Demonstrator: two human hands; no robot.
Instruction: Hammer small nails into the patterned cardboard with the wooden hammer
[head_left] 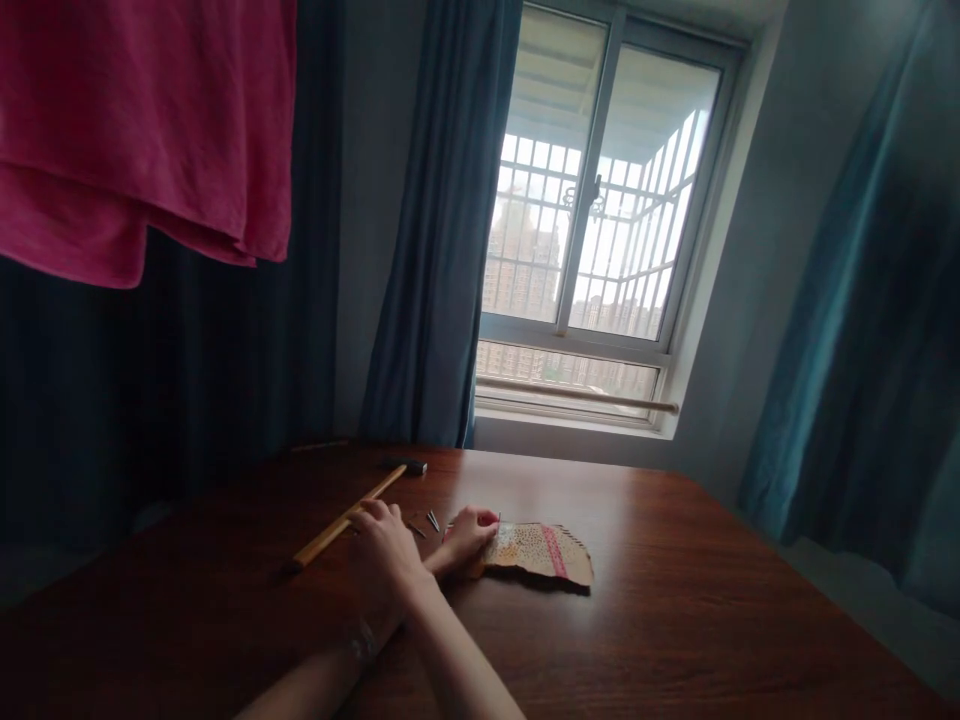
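Note:
My two forearms cross over the table. My left hand (472, 530) is at the left end of a piece of cardboard (576, 568), its fingers pinched around a thin upright nail (499, 517). Many small holes or dots and a pink-red band mark the torn-edged cardboard. Left of it, my right hand (386, 540) has its fingers around the wooden handle of a hammer (322, 548); the thumb is hidden. The dark hammer head points away from me. Several loose nails (433, 520) lie between the hammer and the cardboard.
The brown wooden table (675, 620) reaches toward a barred window (592, 200). Blue curtains (435, 220) hang at both sides. A pink cloth (187, 120) hangs down at the upper left, nearer than the window.

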